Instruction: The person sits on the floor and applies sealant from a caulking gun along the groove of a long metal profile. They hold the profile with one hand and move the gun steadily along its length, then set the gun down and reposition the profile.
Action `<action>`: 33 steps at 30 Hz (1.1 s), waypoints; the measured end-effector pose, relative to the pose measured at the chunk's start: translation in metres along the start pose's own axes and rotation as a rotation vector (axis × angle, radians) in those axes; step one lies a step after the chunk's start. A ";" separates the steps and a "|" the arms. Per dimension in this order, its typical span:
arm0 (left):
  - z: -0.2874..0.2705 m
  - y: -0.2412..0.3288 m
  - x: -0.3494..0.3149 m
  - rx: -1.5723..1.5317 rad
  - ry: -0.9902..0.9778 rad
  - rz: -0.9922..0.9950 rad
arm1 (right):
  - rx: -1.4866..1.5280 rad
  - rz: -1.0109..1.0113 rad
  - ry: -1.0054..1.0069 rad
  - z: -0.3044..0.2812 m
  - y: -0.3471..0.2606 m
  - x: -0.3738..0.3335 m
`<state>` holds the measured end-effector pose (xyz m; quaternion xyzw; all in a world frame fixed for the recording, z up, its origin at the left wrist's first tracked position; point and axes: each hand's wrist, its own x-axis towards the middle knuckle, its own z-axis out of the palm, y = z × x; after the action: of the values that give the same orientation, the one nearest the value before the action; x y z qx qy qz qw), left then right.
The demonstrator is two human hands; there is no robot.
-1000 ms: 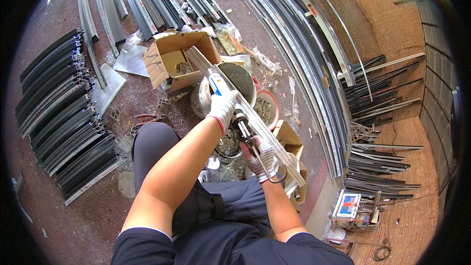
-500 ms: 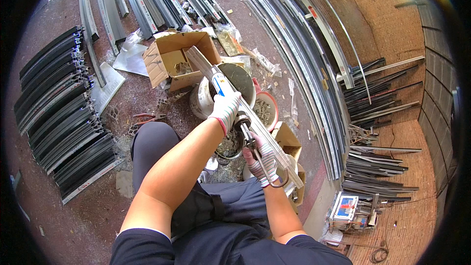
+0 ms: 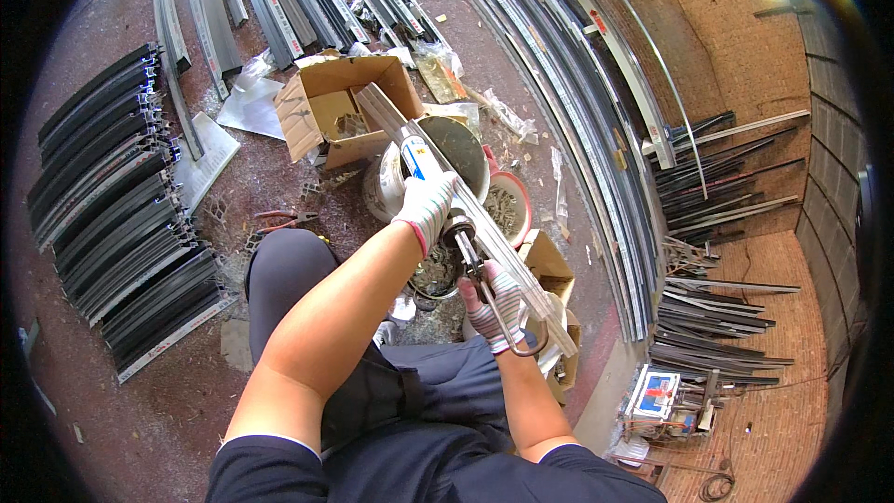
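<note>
I hold a caulking gun [image 3: 469, 250] loaded with a white and blue sealant cartridge [image 3: 415, 160], slanting up and away to the left. My left hand [image 3: 429, 206], in a striped white glove, is wrapped round the cartridge near its rear end. My right hand [image 3: 494, 309], in a similar glove, is closed on the gun's handle and trigger, with the hooked rod sticking out toward me. Directly beside the gun lie several long, pale metal profiles [image 3: 500, 244], resting across the containers. The cartridge's tip is hard to make out against them.
Under the profiles stand a large bucket [image 3: 473, 154], a red-rimmed bucket of small metal pieces [image 3: 527, 210] and an open cardboard box [image 3: 396, 84]. Red-handled pliers [image 3: 279, 216] lie by my knee. Stacked dark profiles [image 3: 102, 177] lie left; long bars [image 3: 596, 149] run along the right.
</note>
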<state>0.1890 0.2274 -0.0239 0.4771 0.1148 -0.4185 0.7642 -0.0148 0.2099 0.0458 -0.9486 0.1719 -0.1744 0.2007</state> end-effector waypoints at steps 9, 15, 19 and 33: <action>0.002 0.004 -0.004 0.034 -0.008 0.008 | 0.077 -0.042 -0.020 -0.001 0.003 0.004; 0.003 0.008 -0.010 0.010 -0.015 -0.036 | 0.027 -0.043 -0.028 -0.003 0.006 0.005; 0.003 0.006 -0.007 -0.010 -0.019 -0.032 | 0.000 -0.029 -0.010 -0.004 0.005 0.005; 0.004 0.013 -0.009 -0.072 -0.012 -0.067 | -0.040 -0.001 -0.063 -0.003 0.015 0.011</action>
<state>0.1926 0.2319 -0.0083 0.4425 0.1409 -0.4422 0.7673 -0.0105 0.1919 0.0450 -0.9575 0.1684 -0.1411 0.1870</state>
